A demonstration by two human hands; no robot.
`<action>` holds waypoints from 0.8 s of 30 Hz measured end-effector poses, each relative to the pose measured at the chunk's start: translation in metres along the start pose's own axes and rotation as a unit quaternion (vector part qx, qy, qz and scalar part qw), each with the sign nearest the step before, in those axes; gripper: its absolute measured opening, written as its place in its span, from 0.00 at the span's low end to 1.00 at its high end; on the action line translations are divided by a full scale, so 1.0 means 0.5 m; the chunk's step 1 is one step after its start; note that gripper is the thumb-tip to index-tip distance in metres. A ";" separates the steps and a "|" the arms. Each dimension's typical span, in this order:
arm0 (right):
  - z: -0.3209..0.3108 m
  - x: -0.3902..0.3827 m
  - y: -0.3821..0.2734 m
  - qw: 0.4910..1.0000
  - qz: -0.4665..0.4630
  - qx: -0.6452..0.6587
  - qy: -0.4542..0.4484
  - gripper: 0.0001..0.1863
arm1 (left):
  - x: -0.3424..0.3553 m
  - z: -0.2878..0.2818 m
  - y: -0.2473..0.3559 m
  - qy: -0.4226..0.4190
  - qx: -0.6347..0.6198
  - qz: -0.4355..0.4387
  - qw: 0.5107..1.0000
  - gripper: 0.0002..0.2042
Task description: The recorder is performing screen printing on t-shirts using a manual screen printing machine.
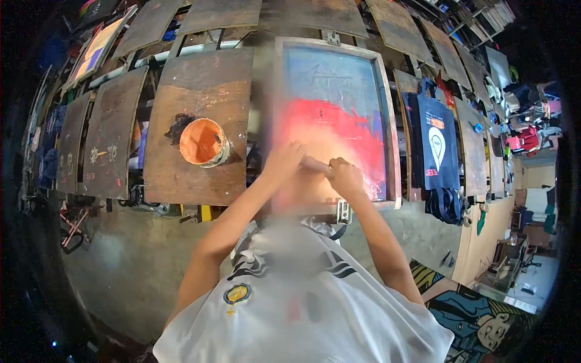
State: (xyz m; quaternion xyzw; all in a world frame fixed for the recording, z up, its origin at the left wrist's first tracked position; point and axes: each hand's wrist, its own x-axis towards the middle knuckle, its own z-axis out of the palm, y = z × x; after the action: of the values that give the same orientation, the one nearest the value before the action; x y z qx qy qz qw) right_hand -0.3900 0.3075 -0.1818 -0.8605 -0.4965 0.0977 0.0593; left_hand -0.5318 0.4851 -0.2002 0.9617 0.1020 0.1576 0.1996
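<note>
A wooden-framed printing screen (391, 133) lies in front of me, its blue-grey mesh coated with red ink (330, 118) across the middle. Over the near half of the mesh, both hands grip a squeegee (315, 164). My left hand (287, 160) is closed on its left part, and my right hand (345, 175) wraps round the right end with bent fingers. A blur covers part of the squeegee and the screen's left side, so the blade's edge is hidden. Metal hinge clamps (344, 210) sit at the near and far edges of the frame.
On the wooden board (200, 66) to my left stand an orange-smeared bucket (206, 143) and a crumpled dark rag (179, 128). Navy tote bags (440, 145) hang over a board at right. More boards (112, 133) line the rack on both sides.
</note>
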 end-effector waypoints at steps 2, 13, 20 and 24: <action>0.058 -0.028 0.011 0.999 -0.040 -0.008 0.018 0.09 | -0.047 0.017 0.018 0.023 0.018 -0.015 0.999 0.17; -0.017 0.025 0.035 0.963 -0.123 -0.006 -0.240 0.21 | -0.116 -0.005 0.084 -0.036 0.003 -0.128 0.991 0.17; -0.026 0.150 0.090 0.976 -0.173 -0.004 -0.135 0.14 | 0.013 0.003 0.039 0.017 0.040 -0.135 0.990 0.17; 0.049 0.049 0.086 0.986 -0.165 0.006 -0.014 0.04 | -0.062 0.045 0.110 0.004 0.082 -0.203 0.976 0.19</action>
State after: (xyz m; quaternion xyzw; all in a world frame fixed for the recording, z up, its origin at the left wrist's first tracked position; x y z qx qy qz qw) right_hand -0.3472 0.3073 -0.2167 -0.7650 -0.6319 0.1012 0.0726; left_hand -0.5455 0.4194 -0.2050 0.9334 0.3088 0.1084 0.1473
